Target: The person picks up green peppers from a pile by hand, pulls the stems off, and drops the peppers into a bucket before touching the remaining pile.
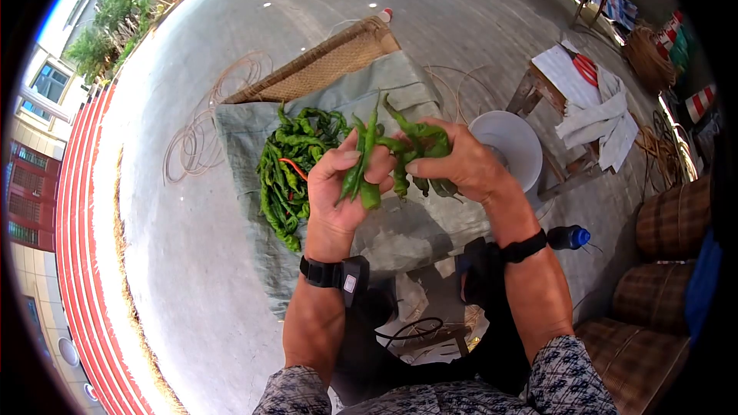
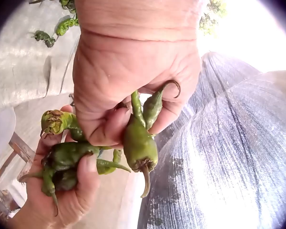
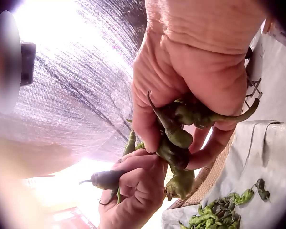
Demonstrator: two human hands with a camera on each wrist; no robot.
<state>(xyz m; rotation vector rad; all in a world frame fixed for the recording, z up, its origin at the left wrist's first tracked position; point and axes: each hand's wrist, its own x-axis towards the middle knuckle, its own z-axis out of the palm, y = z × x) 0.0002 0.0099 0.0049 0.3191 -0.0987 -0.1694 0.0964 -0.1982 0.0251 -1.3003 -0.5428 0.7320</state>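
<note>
My left hand (image 1: 334, 194) grips a few long green chili peppers (image 2: 140, 143) between thumb and curled fingers, their stems pointing different ways. Close beside it, my right hand (image 1: 475, 166) holds a bunch of twisted green chili peppers (image 3: 174, 151), with the thumb across them in the left wrist view. One of these has a brown, wrinkled stem end (image 2: 56, 122). Both hands are raised over a grey-green cloth. On the cloth, left of the hands, lies a heap of green chili peppers (image 1: 288, 146) with a red chili pepper (image 1: 294, 168) among them.
The cloth (image 1: 246, 134) lies over a woven mat (image 1: 323, 61) with a raised far edge. A white bucket (image 1: 519, 142) stands to the right, by a wooden stool (image 1: 534, 92) with red-handled shears (image 1: 586, 69) and rags. A dark bottle (image 1: 565, 237) with a blue cap is near the right forearm.
</note>
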